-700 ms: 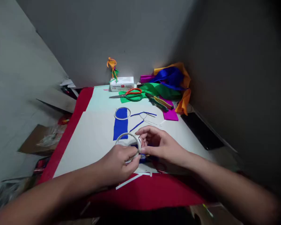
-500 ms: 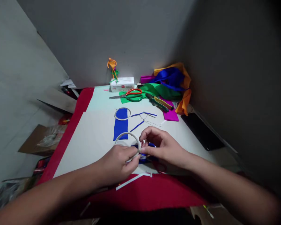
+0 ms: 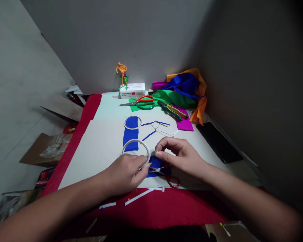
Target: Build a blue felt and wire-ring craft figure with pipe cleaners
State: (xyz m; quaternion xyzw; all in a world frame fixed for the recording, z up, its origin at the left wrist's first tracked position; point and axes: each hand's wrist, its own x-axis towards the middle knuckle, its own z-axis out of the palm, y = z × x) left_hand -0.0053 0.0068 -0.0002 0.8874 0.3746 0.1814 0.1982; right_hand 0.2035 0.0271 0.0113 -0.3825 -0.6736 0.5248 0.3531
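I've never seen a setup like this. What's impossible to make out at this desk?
All in the head view:
- White ring in the left hand: its lower part is hidden by that hand.
- Right hand: anything between its fingertips is too small to tell.
- Red-handled scissors: blade tips hidden by the left hand.
- White box: small print unreadable.
- Both forearms: cut off by the picture's edges.

A craft corner is suggested: against a grey wall (image 3: 146, 40), a worktop (image 3: 101, 148) is strewn with scissors (image 3: 135, 104), pliers (image 3: 172, 111), coloured material (image 3: 183, 84) and an orange figure (image 3: 121, 69).
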